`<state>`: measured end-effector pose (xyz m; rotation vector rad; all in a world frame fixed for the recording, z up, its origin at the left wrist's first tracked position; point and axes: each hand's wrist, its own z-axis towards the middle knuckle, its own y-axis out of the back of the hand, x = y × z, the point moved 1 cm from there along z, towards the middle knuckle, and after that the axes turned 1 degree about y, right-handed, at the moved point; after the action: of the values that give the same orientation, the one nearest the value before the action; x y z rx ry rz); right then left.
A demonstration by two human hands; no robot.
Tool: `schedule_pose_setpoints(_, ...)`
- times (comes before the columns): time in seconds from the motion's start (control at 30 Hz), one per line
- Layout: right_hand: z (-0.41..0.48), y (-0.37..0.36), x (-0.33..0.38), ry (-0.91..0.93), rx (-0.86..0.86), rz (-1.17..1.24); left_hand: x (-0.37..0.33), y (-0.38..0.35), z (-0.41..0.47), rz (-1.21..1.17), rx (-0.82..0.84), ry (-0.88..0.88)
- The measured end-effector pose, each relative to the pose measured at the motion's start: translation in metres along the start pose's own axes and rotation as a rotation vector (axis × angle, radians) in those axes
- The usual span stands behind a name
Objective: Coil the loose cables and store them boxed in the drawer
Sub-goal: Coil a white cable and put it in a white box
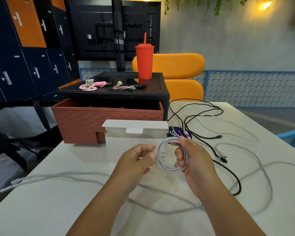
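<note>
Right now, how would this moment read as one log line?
step: coiling | right hand: holds white cable coil | left hand: pinches it | white box: open | drawer: open

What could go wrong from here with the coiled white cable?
1. Nothing ties the white coil; only the right hand and left hand hold it, so it may spring open before reaching the box.
2. The grey cable reaches past the table edge and may slide off.
</note>
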<state>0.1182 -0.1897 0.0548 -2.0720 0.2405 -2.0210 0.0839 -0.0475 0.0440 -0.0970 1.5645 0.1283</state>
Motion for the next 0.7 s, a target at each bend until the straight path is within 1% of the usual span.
schedule_pose_setpoints(0.1,0.001,0.0,-0.001,0.004,-0.046,-0.148,-0.001,0.012,0.007,0.08,-0.242,-0.087)
schedule_pose_setpoints(0.17,0.001,0.0,-0.002,0.03,-0.037,-0.222,-0.001,0.021,0.011,0.235,-0.38,-0.154)
schedule_pose_setpoints(0.23,0.001,-0.001,-0.004,0.062,-0.015,-0.276,0.003,0.029,0.015,0.413,-0.466,-0.201)
schedule_pose_setpoints(0.37,0.002,-0.001,-0.007,0.086,-0.007,-0.328,0.01,0.038,0.02,0.657,-0.537,-0.188)
schedule_pose_setpoints(0.47,0.002,0.0,-0.007,0.08,-0.013,-0.335,0.013,0.039,0.021,0.73,-0.55,-0.161)
schedule_pose_setpoints(0.6,0.003,0.002,-0.007,0.087,0.019,-0.354,0.012,0.038,0.021,0.708,-0.574,-0.169)
schedule_pose_setpoints(0.7,0.001,0.002,-0.007,0.148,0.091,-0.469,0.009,0.036,0.018,0.64,-0.593,-0.202)
